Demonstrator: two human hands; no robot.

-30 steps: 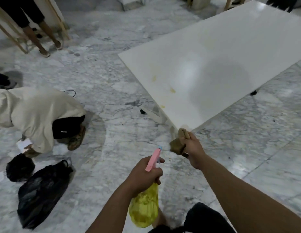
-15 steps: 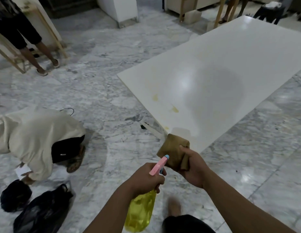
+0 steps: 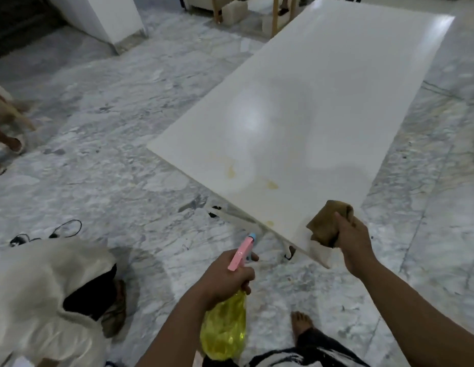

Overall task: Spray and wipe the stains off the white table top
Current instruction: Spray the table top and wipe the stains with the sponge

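The low white table top (image 3: 310,107) stretches away to the upper right. Yellowish stains (image 3: 231,170) mark its near end, with another stain (image 3: 272,184) beside them and a small one (image 3: 269,223) at the near edge. My left hand (image 3: 227,276) grips a yellow spray bottle (image 3: 224,332) by its pink trigger head, nozzle pointing toward the table, short of its near edge. My right hand (image 3: 353,242) holds a bunched brown cloth (image 3: 328,221) over the table's near corner.
A person in a cream top (image 3: 39,292) crouches on the marble floor at the left, close to my left arm. Another person's feet (image 3: 8,147) stand at the far left. A white pillar base (image 3: 108,19) and wooden furniture legs (image 3: 275,14) lie beyond. My bare foot (image 3: 302,324) is below.
I have stepped closer to the table. My right hand carried the cloth up and right to the table's near corner. The spray bottle stays in my left hand, pointed at the table.
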